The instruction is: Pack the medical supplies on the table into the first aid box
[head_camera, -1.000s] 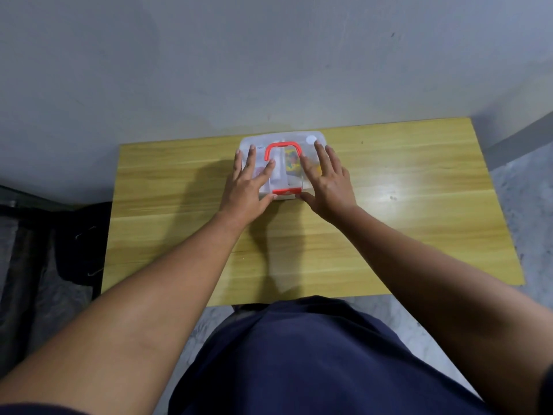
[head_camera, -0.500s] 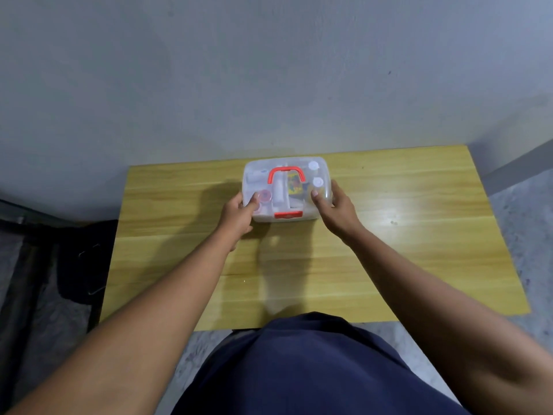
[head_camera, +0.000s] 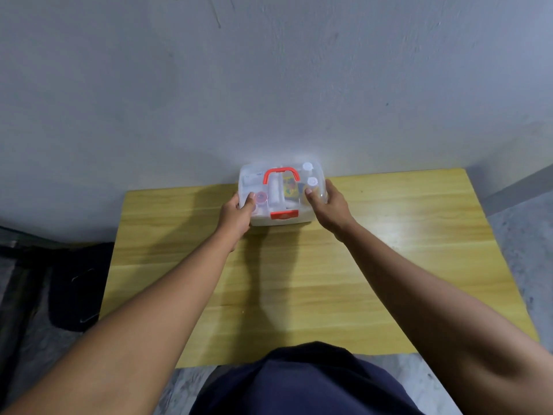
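The first aid box (head_camera: 319,181) is clear plastic with a red handle and a red front latch. Its lid is down and it sits at the far edge of the wooden table (head_camera: 389,265), against the wall. Through the lid I see white bottles, a white roll, a small red-capped item and a yellow packet. My left hand (head_camera: 236,215) grips the box's left front corner, thumb on the lid. My right hand (head_camera: 327,206) grips the right side, thumb on top. No loose supplies lie on the table.
A grey wall (head_camera: 269,85) rises directly behind the table. Dark fabric (head_camera: 74,283) lies on the floor to the left. Grey speckled floor (head_camera: 526,235) shows to the right. My dark blue clothing fills the bottom of the view.
Both hands went from lying flat on the lid to gripping the box's sides. The box now sits farther back, against the wall.
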